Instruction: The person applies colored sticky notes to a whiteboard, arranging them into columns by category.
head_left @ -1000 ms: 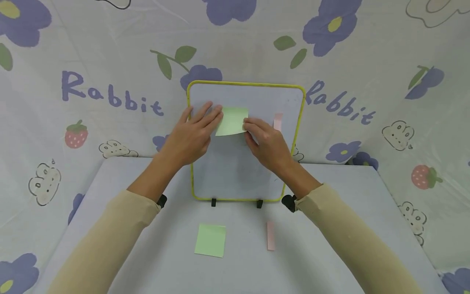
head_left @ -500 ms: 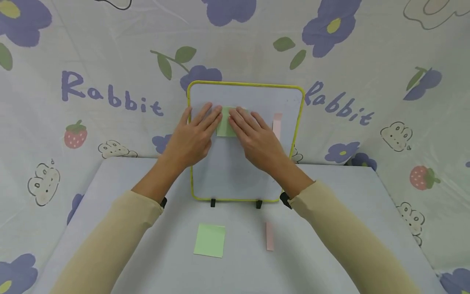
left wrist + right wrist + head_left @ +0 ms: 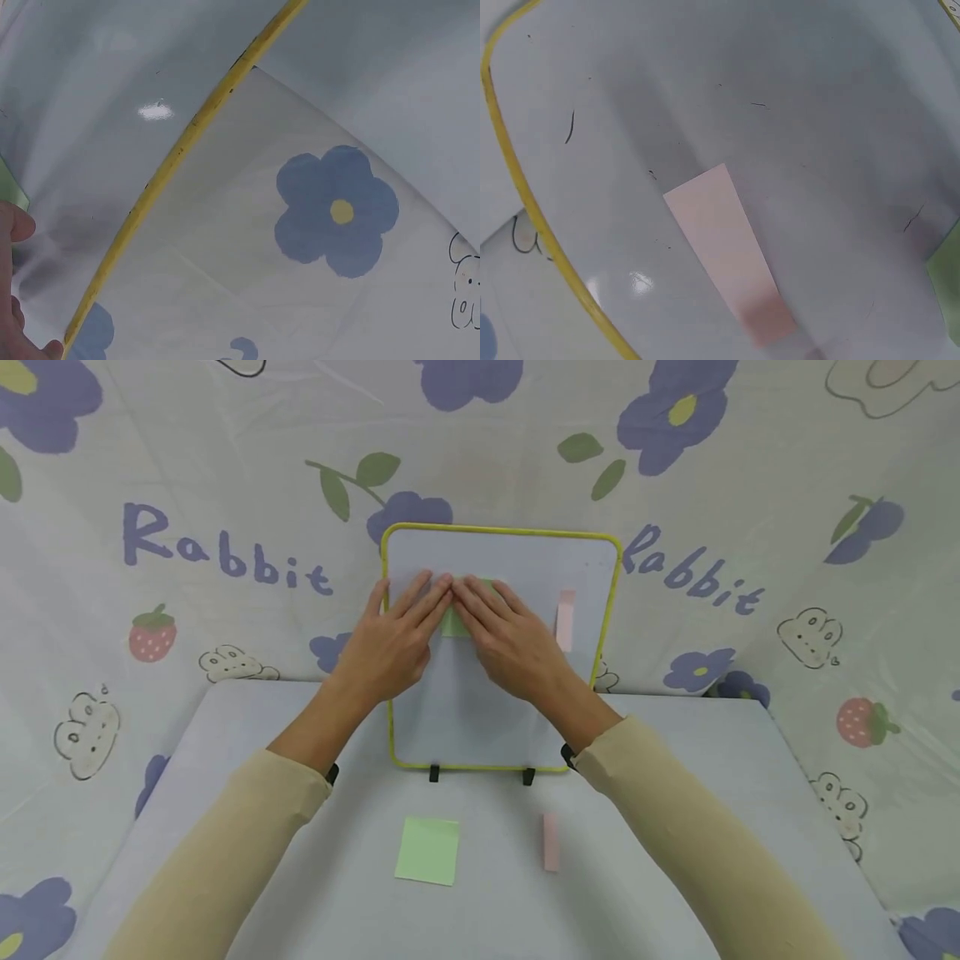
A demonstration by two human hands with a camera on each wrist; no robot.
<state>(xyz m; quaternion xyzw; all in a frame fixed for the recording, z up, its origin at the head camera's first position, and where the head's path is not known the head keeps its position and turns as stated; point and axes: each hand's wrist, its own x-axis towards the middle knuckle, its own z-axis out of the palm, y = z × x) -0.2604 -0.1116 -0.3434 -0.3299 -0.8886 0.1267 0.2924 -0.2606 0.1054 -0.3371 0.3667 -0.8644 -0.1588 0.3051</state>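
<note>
A whiteboard point(image 3: 480, 727) with a yellow frame stands upright on the table. On its upper part is a green sticky note point(image 3: 454, 625), mostly covered by my hands. My left hand point(image 3: 392, 639) has its fingers spread, the tips at the note's left side and one at the board's left edge. With straight fingers lying across the note, my right hand point(image 3: 513, 639) meets the left fingertips. To its right, a narrow pink sticky strip point(image 3: 566, 620) is on the board; the right wrist view shows this pink strip point(image 3: 727, 247) with its lower end lifted slightly.
Two black feet point(image 3: 434, 773) hold the board's bottom edge. On the white table point(image 3: 487, 918) in front lie another green sticky note point(image 3: 427, 852) and a second pink strip point(image 3: 551, 843). A patterned cloth point(image 3: 480, 460) hangs behind the board.
My right hand let go of the note's right edge, flattened onto the note and slid left to the left fingertips. The note's lower edge now lies against the board. The left hand stayed put.
</note>
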